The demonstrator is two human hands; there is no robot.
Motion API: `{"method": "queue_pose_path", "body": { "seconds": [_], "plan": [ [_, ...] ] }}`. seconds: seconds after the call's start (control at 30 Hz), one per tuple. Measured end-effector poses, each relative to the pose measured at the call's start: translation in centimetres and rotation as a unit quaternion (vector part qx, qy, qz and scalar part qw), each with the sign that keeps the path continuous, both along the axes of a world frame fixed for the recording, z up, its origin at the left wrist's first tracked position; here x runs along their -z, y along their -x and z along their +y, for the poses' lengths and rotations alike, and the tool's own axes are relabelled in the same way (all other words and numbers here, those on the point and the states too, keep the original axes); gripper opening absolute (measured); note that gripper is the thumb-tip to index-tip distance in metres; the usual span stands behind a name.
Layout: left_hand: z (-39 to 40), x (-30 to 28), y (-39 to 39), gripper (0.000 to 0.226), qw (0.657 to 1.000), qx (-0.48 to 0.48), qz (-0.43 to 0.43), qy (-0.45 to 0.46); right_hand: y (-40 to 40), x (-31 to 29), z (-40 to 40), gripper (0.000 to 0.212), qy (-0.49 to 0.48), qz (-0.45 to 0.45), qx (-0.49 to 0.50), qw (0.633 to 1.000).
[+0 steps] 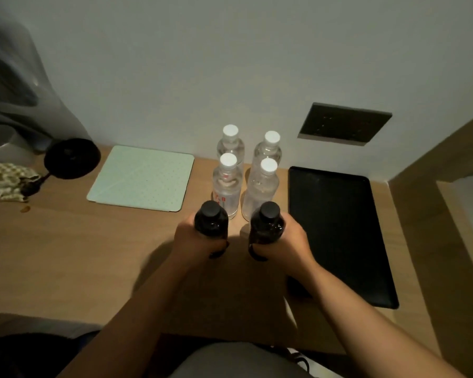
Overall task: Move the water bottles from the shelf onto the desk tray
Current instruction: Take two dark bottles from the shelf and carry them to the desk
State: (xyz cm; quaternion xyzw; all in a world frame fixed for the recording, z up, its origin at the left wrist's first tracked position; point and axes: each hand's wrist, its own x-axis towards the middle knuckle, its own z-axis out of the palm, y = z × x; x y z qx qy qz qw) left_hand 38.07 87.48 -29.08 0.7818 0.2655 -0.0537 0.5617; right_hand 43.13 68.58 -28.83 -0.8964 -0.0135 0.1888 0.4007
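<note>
My left hand [195, 238] is wrapped round a dark bottle [211, 219] with a black cap, held upright; whether its base rests on the desk [66, 255] I can't quite tell. My right hand [281, 241] clamps a matching dark bottle [266, 223]. Just beyond my knuckles four clear water bottles [227, 184] with white caps stand in a tight square, upright, seemingly full. The black tray [339, 236] lies beside my right hand, nothing on it. Swinging rightward, I could clip the near clear bottles and topple them, since they stand so close.
</note>
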Motion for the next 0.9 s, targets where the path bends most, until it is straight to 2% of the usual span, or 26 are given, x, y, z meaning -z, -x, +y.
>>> {"method": "queue_pose_path", "body": {
  "seconds": [0.13,0.23,0.37,0.63,0.9],
  "plan": [
    [-0.2,-0.3,-0.5,0.043,0.997,0.062,-0.011,-0.041,-0.3,0.6,0.2,0.045,-0.030,-0.011,-0.021,0.999],
    [-0.6,-0.3,-0.6,0.048,0.992,0.092,-0.056,-0.064,0.0,0.6,0.1,0.039,-0.070,-0.046,-0.061,0.995],
    [-0.4,1.2,-0.1,0.056,0.993,0.088,-0.055,-0.060,0.3,1.4,-0.3,0.041,-0.128,-0.067,-0.060,0.988],
    [0.2,3.2,0.6,0.065,0.990,0.099,-0.067,-0.072,0.9,3.2,-1.3,0.056,-0.082,-0.022,-0.039,0.996],
    [0.4,3.4,0.9,0.062,0.990,0.111,-0.057,-0.072,1.2,3.0,-1.0,0.051,-0.074,-0.018,-0.049,0.996]
  ]
}}
